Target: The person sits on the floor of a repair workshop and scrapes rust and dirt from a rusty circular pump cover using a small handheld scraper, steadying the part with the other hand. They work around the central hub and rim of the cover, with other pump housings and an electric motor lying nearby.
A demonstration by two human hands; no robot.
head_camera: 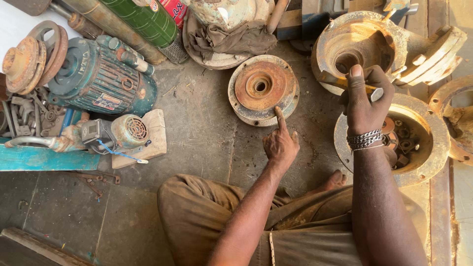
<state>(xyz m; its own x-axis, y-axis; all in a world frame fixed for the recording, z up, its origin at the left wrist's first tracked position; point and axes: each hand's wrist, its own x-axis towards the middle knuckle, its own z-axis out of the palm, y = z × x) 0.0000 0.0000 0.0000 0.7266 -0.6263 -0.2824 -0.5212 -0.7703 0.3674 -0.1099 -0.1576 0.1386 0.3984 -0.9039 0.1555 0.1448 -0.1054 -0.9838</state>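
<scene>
Left hand (280, 145): we point the index finger at the rusty disc (263, 88) on the floor, other fingers curled.
Right hand (363, 98): fingers clamped round a metal tool (375, 93).
Disc handling: we judge it heavy, stiff; take by its rim.

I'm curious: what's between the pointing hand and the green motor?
Head view: just bare concrete floor between the left hand and the green motor.
</scene>
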